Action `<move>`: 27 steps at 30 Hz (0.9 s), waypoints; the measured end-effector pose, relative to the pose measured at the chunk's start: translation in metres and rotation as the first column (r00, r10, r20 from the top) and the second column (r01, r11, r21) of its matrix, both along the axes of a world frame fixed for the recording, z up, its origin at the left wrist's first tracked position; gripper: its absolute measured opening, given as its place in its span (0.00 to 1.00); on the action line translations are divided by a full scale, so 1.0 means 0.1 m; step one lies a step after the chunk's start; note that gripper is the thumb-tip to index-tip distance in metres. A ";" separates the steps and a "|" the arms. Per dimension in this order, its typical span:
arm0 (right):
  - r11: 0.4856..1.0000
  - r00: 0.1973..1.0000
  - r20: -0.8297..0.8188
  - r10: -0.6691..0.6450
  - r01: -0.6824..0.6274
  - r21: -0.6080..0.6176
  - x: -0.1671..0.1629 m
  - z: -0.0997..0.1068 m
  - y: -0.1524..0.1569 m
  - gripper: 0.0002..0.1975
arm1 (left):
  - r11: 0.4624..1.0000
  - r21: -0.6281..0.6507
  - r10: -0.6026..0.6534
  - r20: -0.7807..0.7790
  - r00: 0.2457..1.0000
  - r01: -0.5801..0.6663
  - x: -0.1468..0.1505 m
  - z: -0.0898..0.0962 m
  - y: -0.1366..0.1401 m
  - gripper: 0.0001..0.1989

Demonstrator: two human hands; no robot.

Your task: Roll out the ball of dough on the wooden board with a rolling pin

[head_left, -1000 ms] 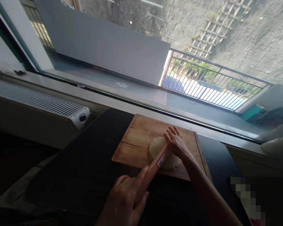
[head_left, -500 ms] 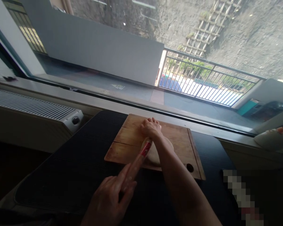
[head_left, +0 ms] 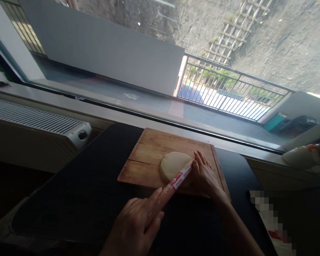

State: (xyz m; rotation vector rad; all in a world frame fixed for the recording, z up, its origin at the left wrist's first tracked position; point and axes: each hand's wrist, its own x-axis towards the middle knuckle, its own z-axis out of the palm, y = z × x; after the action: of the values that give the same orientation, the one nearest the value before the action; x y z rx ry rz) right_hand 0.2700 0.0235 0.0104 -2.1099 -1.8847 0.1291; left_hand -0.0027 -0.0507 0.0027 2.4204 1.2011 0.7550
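Note:
A flat round of dough (head_left: pixel 173 164) lies on the wooden cutting board (head_left: pixel 144 151), its right side partly covered. Across it, slanting up to the right, runs a rolling pin (head_left: pixel 180 177) with a red and white label. My left hand (head_left: pixel 138 217) is wrapped round the pin's near end, off the board's front edge. Over the far end sits my right hand (head_left: pixel 204 172), fingers stretched forward and close together, touching the pin at the dough's right side. That far end is hidden beneath the hand.
The board rests on a dark table (head_left: pixel 77 192) with rounded corners. Beyond it are a window sill (head_left: pixel 138 124) and a large window. A white radiator (head_left: pixel 42 122) stands at left. A pale rounded object (head_left: pixel 296 158) sits on the sill at right.
The rolling pin and both hands have shifted to the right. My right hand has come from the board's far middle to its right side, uncovering more of the dough.

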 end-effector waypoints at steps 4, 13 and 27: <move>0.987 0.990 0.016 0.137 -0.135 -0.091 -0.39 0.18 0.57 0.24 | 0.997 -0.068 0.030 0.016 0.999 -0.029 0.03 0.03 -0.06 0.24; 0.979 0.976 0.072 0.206 -0.205 -0.017 -1.20 0.21 0.99 0.23 | 0.998 -0.039 -0.041 0.019 0.999 0.042 0.18 0.12 -0.16 0.27; 0.984 0.996 0.025 0.087 -0.082 -0.156 -0.50 0.15 0.69 0.26 | 0.990 0.002 -0.139 -0.124 0.983 0.140 0.44 -0.01 -0.27 0.26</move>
State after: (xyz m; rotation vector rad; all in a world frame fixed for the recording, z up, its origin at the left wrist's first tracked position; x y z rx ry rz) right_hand 0.2198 0.0925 0.0249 -2.1419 -2.0440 0.2712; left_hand 0.0413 -0.0779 0.0017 2.5610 1.0591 0.5788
